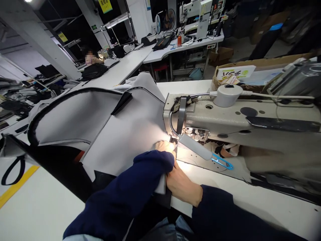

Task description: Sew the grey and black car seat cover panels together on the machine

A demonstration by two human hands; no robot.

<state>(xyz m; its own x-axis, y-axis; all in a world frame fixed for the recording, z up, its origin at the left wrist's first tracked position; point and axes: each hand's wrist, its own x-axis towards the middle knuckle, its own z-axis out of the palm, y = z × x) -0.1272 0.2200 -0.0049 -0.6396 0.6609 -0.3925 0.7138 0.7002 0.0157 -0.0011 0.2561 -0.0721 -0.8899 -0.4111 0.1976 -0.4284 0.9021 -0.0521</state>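
- Clock directions are taken from the left hand, as seen in the head view.
- Left hand (164, 146): on the cloth (122, 137), just beside the needle area of the machine (220, 117). Fingers bent, partly lost in glare; cannot tell whether they pinch.
- Right hand (182, 185): at 5 o'clock, close to the left, at the near edge of the cloth. Fingertips hidden by the left sleeve (147, 170); cannot tell whether they pinch or only press.
- Cloth: grey panels with black trim, spread from the needle area out to 9 and 10 o'clock, its upper part raised in a curve. A black tab (122, 103) stands on it at 10 o'clock.
- Strap loop (13, 170): black, at 9 o'clock, by the far left end of the work.
- Yellow strip (18, 185): on the table (45, 211), between 8 and 9 o'clock.
- Lamp (195, 147): at 3 o'clock, slanting across the machine's front, a blue loop (223, 162) at its lower end. Light falls on the left hand.
- Box (265, 62): cardboard, at 2 o'clock, behind the machine.
- Second machine (200, 20): near 1 o'clock, well apart.
- Co-worker (91, 59): between 10 and 11 o'clock, in the background.
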